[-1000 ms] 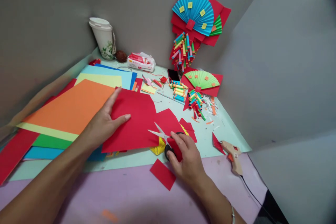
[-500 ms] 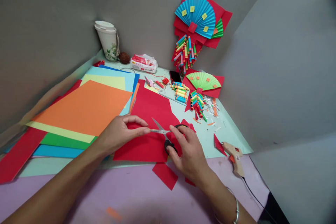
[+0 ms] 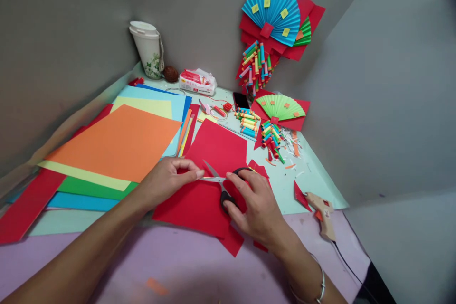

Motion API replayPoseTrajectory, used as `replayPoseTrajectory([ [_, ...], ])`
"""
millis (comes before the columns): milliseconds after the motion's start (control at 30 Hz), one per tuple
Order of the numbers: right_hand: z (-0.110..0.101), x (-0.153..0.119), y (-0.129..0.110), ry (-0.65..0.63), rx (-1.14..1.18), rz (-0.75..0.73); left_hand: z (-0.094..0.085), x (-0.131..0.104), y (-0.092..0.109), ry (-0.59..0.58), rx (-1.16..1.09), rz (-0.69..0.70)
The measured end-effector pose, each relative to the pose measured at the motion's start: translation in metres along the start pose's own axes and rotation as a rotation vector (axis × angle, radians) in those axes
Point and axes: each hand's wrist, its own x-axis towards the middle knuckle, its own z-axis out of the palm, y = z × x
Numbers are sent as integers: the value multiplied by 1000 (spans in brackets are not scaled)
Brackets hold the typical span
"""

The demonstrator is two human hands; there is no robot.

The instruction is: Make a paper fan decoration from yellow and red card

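My right hand (image 3: 257, 206) grips a pair of scissors (image 3: 222, 185) with black handles, and their blades stand apart, pointing left. The thumb and forefinger of my left hand (image 3: 166, 183) are pinched together at the tip of the lower blade. What they hold, if anything, is too small to make out. Under both hands lies red paper (image 3: 192, 206), its front edge hanging past the pale green sheet. A further red sheet (image 3: 224, 142) reaches away behind the blades. Small red cut pieces (image 3: 235, 242) lie near my right hand.
Coloured paper sheets (image 3: 117, 142) are stacked left. A glue gun (image 3: 322, 216) with a cord lies right. Behind are paper rolls (image 3: 248, 123), a green paper fan (image 3: 281, 107), a phone (image 3: 241, 99), a tissue pack (image 3: 197, 81) and a lidded cup (image 3: 147, 52). A fan decoration (image 3: 274, 14) hangs above.
The red paper under my hands has shifted and turned, uncovering orange and yellow strips beside the stack. My hands and the scissors hold nearly the same pose. The whole view has shifted slightly.
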Motion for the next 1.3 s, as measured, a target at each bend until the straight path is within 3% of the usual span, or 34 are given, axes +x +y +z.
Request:
replayPoseTrajectory([
  [133, -4, -1, -2, -12, 9, -2, -2, 0, 0, 22, -20, -18],
  [300, -5, 1, -1, 0, -30, 11, 1, -1, 2, -43, 31, -12],
  [600, -7, 2, -6, -64, -47, -16, 11, -4, 8, -17, 222, 117],
  [1000, -24, 20, -8, -155, -83, -75, 11, 1, -3, -21, 279, 249],
  [1300, -33, 19, -5, -109, -82, -66, 4, 3, -1, 73, 224, 128],
])
